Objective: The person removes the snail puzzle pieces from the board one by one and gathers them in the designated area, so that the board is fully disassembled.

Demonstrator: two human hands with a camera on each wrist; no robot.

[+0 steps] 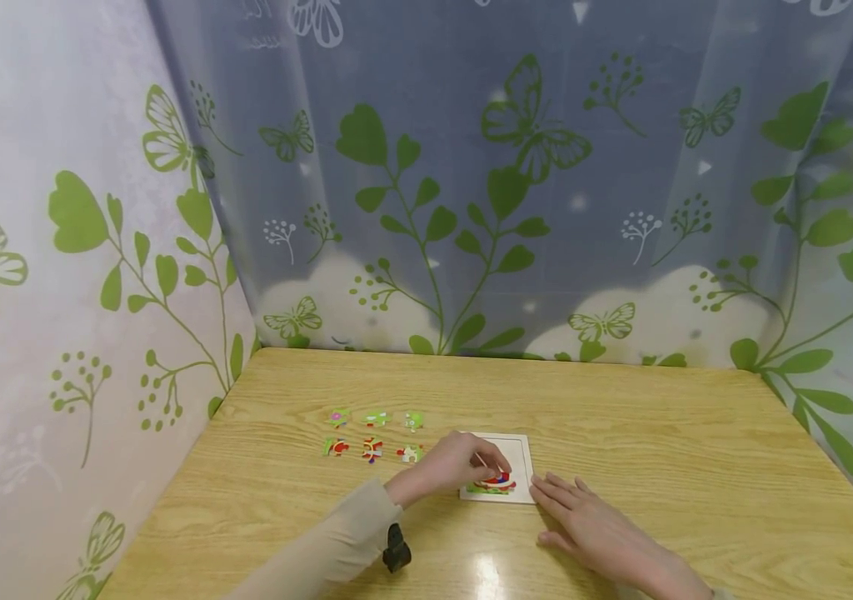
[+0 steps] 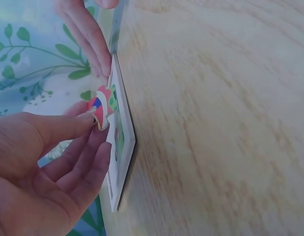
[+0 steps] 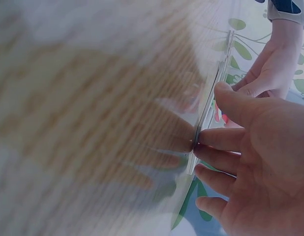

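Note:
A square white puzzle board (image 1: 518,458) lies on the table, with some colourful pieces in its lower part. My left hand (image 1: 458,462) is over the board and pinches a red, white and blue puzzle piece (image 2: 99,105) between thumb and fingers, tilted above the board's surface. In the head view the fingers partly cover this piece. With fingers stretched out, my right hand (image 1: 597,529) touches the board's right edge with its fingertips; in the right wrist view its fingers (image 3: 218,140) meet the board's rim (image 3: 209,105).
Left of the board, several loose puzzle pieces (image 1: 372,450) lie in two rows on the wooden table (image 1: 621,417). A black device (image 1: 396,548) is worn at the left wrist. Patterned curtains (image 1: 426,167) stand behind and beside the table.

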